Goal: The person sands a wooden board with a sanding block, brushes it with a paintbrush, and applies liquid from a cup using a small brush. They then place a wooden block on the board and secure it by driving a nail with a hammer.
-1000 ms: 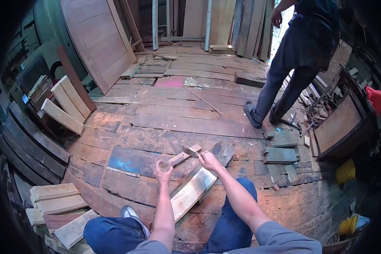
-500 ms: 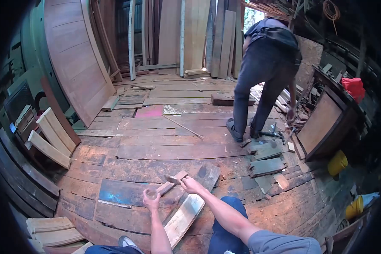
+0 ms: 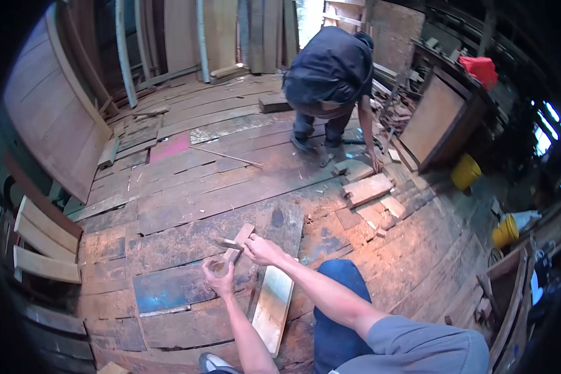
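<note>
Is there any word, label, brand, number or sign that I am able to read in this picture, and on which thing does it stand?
None: no readable text shows anywhere.
The wooden hammer, gripped by the right hand while the left hand holds its handle end, bears no marking.
The pale wooden plank, the yellow plastic buckets and the red cloth show none either.
</note>
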### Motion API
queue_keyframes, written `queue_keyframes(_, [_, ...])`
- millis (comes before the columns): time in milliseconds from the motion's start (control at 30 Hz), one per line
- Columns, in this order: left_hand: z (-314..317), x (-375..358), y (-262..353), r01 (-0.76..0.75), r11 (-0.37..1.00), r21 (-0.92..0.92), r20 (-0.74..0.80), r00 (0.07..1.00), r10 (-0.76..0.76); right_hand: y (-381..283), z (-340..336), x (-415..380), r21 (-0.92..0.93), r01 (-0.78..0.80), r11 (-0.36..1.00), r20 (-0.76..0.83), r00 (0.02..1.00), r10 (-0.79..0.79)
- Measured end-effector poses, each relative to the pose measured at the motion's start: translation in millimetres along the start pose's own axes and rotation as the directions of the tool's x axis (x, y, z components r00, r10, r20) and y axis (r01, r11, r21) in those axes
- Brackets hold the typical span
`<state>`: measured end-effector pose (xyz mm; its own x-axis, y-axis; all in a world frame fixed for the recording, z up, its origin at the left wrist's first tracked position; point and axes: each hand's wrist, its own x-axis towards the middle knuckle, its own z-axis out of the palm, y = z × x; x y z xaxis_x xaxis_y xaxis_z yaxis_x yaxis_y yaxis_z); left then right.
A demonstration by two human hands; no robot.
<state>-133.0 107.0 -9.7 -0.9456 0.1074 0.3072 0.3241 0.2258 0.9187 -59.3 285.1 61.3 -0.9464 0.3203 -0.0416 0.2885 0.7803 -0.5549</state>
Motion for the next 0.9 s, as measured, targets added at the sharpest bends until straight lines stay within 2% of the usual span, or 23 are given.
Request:
queue_keyframes(33, [0, 3, 3, 0.032, 0.999, -0.040, 0.023, 0.999, -0.031, -3, -3, -8, -0.023, -0.028, 0.999, 0.006, 1.000, 0.028])
queue_keyframes(167, [6, 27, 0, -0.064, 0.998, -0.025, 0.075, 0.995, 0.066, -4, -19, -24, -0.065, -0.095, 0.993, -0.029, 0.995, 0.093])
queue_keyframes(233, [16, 37, 2, -0.115, 0.989, -0.097, 0.075, 0.990, 0.123, -3, -28, -30, -0.069, -0.147, 0.987, -0.078, 0.987, 0.142])
queue_keyframes(333, [31, 43, 15, -0.116, 0.979, -0.166, 0.113, 0.984, 0.136, 1, -44, -35, -0.087, -0.174, 0.981, -0.139, 0.977, 0.161])
queue_keyframes(433, [46, 44, 31, -0.026, 0.940, -0.340, 0.164, 0.983, 0.086, -11, -74, -40, -0.112, -0.193, 0.975, -0.165, 0.971, 0.173])
queue_keyframes(467, [54, 44, 33, -0.039, 0.923, -0.384, 0.139, 0.985, 0.100, -9, -81, -40, -0.117, -0.185, 0.976, -0.189, 0.969, 0.161])
queue_keyframes(533, [52, 44, 47, 0.025, 0.936, -0.351, 0.207, 0.977, 0.051, -4, -93, -43, -0.185, -0.158, 0.970, -0.259, 0.960, 0.107])
queue_keyframes(600, [60, 41, 44, 0.041, 0.912, -0.408, 0.200, 0.979, 0.045, -4, -106, -51, -0.192, -0.048, 0.980, -0.346, 0.938, -0.022])
queue_keyframes(633, [59, 40, 45, 0.047, 0.913, -0.406, 0.182, 0.983, 0.031, -20, -117, -54, -0.120, -0.121, 0.985, -0.324, 0.943, 0.077])
queue_keyframes(700, [49, 42, 52, 0.077, 0.915, -0.397, 0.179, 0.984, -0.006, -40, -145, -53, -0.267, -0.084, 0.960, -0.223, 0.975, 0.024])
queue_keyframes(800, [39, 41, 53, 0.096, 0.916, -0.390, 0.175, 0.984, -0.029, -103, -184, -47, -0.343, -0.153, 0.927, -0.118, 0.986, 0.119])
queue_keyframes(900, [32, 42, 63, 0.125, 0.915, -0.383, 0.199, 0.979, -0.051, -154, -210, -38, -0.340, -0.128, 0.931, -0.092, 0.990, 0.103])
